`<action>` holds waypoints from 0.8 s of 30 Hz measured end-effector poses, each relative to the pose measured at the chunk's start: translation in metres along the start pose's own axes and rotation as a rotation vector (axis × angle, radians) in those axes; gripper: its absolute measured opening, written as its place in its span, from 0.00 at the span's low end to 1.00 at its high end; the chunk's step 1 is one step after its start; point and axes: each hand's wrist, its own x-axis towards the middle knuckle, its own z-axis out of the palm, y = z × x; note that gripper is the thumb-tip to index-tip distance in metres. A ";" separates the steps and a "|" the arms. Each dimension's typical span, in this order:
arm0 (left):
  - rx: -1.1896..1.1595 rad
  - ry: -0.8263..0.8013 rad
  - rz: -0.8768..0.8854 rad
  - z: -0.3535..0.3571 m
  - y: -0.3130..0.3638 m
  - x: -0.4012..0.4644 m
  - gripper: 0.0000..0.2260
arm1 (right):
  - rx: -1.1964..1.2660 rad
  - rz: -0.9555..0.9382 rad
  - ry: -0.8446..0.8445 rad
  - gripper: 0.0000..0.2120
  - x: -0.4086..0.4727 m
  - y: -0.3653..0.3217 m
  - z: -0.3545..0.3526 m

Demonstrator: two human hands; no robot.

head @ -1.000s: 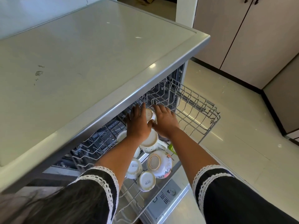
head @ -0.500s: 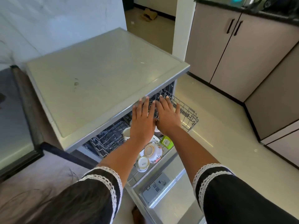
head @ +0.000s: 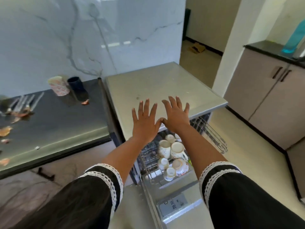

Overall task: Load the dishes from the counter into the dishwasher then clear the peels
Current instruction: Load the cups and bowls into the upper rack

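My left hand (head: 145,123) and my right hand (head: 175,117) are held flat side by side, fingers spread and empty, above the front edge of the steel dishwasher top (head: 165,83). Below them the pulled-out rack (head: 212,134) holds several white cups (head: 176,148) and a floral bowl (head: 180,165), all upside down. On the dark counter (head: 66,123) to the left stand a floral cup (head: 58,85) and a dark blue cup (head: 75,83), with cutlery (head: 24,101) and orange peels (head: 5,130) scattered further left.
The open dishwasher door (head: 175,204) lies low in front of me. Beige cabinets (head: 272,103) stand on the right, with a teal bottle (head: 295,38) on their black top. A marble wall backs the counter, and a doorway opens behind the dishwasher.
Both hands have let go of the cup in the rack and risen, fingers spreading, to above the dishwasher top. The view has pulled back and up, showing the dark counter.
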 end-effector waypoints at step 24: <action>-0.288 0.008 -0.527 -0.042 -0.402 0.045 0.34 | 0.152 -0.407 -0.158 0.31 0.184 -0.355 0.054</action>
